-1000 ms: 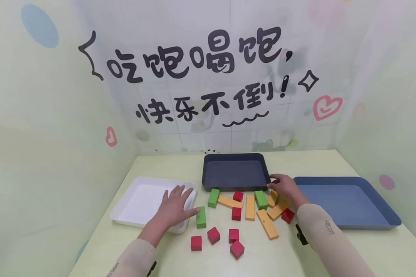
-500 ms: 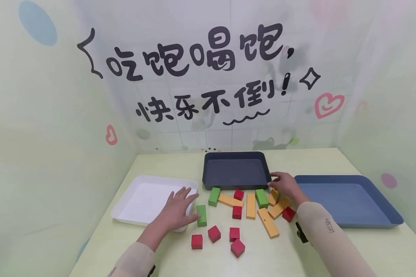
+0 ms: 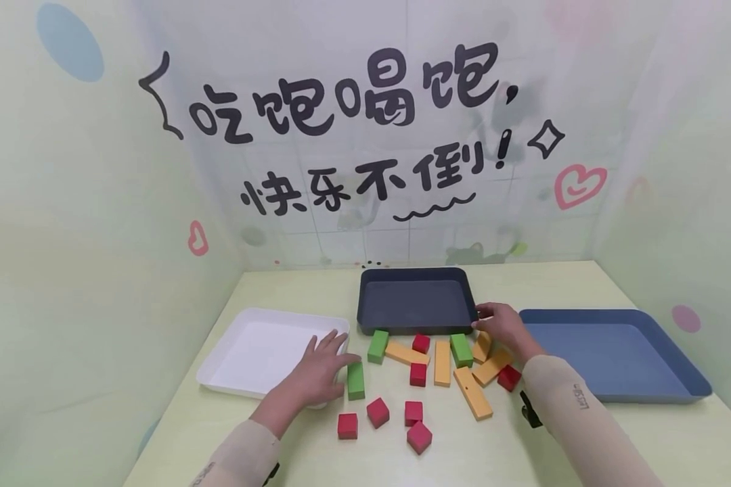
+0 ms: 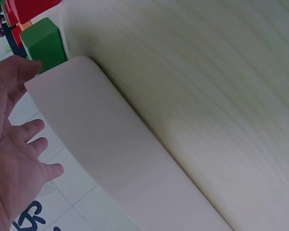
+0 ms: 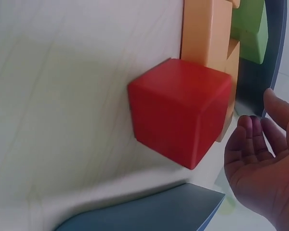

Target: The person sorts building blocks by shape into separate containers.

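My left hand (image 3: 317, 374) is over the right rim of the white tray (image 3: 244, 355) in the head view, fingers spread. Its forefinger and thumb are beside a green block (image 3: 356, 382) lying by that tray; the left wrist view shows the same green block (image 4: 44, 45) near the fingertips, contact unclear. At the right corner of the black tray (image 3: 414, 331), my right hand (image 3: 504, 326) hovers with loosely bent fingers, holding no block. The right wrist view shows those fingers (image 5: 250, 139) by the tray's edge, beyond a red cube (image 5: 178, 108).
Several red cubes (image 3: 419, 437), orange planks (image 3: 472, 393) and green blocks (image 3: 378, 346) lie scattered between the trays. A blue tray (image 3: 621, 392) stands to the right. Behind the table (image 3: 463, 460) rises a wall with printed lettering.
My left hand has shifted slightly right, its forefinger swinging out toward the far end of the green block. My right hand stays near the black tray's corner.
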Available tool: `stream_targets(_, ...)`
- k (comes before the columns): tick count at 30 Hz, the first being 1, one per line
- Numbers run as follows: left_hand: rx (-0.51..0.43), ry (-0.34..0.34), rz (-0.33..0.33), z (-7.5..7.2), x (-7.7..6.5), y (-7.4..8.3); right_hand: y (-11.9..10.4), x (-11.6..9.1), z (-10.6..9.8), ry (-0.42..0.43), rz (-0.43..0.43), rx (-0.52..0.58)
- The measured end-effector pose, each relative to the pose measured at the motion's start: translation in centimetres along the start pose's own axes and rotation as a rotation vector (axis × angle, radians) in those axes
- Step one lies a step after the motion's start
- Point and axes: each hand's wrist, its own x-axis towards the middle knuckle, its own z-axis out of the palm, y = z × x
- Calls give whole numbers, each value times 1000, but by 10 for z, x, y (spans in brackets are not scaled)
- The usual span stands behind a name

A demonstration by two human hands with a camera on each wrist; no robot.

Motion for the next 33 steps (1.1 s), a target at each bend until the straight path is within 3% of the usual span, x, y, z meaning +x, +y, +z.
stream_targets(15, 15, -20, 10, 1, 2, 1, 2, 8, -3, -32, 55, 59)
stream_targets(26, 44, -26, 48, 2, 8, 1, 1, 10, 1, -29, 44, 72)
stream_targets(33, 57, 10, 70, 6, 11, 3, 2, 9, 3, -26, 56, 78)
